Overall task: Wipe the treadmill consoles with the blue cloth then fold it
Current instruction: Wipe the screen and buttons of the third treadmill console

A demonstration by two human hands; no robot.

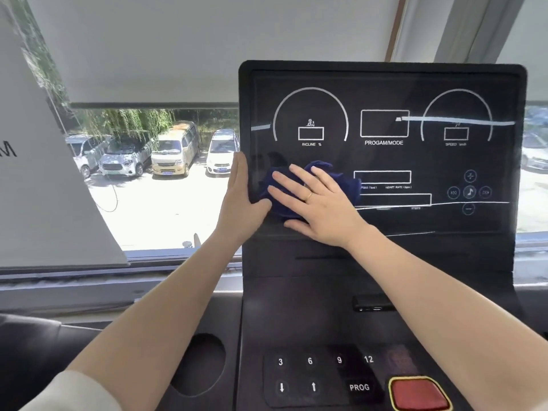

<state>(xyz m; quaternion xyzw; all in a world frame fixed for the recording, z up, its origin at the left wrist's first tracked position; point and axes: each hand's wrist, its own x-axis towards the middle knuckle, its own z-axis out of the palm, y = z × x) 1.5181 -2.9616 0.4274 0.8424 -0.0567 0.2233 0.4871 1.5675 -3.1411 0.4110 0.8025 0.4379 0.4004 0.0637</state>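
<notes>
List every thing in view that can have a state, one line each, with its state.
Blue cloth: bunched, pressed flat against the console screen.
Right hand: fingers straight, pressing the cloth.
Left hand: fingers straight, resting on the screen's left edge.
Console screen: dark, no readouts lit.
Red button: untouched.
Cup holder: nothing visible inside.
Window blind: lowered partway.

The treadmill console [382, 84] stands upright before a window, its dark glossy panel printed with white dials and boxes marked INCLINE, PROGAM/MODE and SPEED. A bunched blue cloth [284, 200] lies against the panel's lower left part, pressed flat under the right hand [318, 203]. The left hand [238, 203] rests on the panel's left edge, just beside the cloth. Below the panel, the lower deck [296, 315] carries number keys, arrow keys, a PROG key and a red button [418, 394].
</notes>
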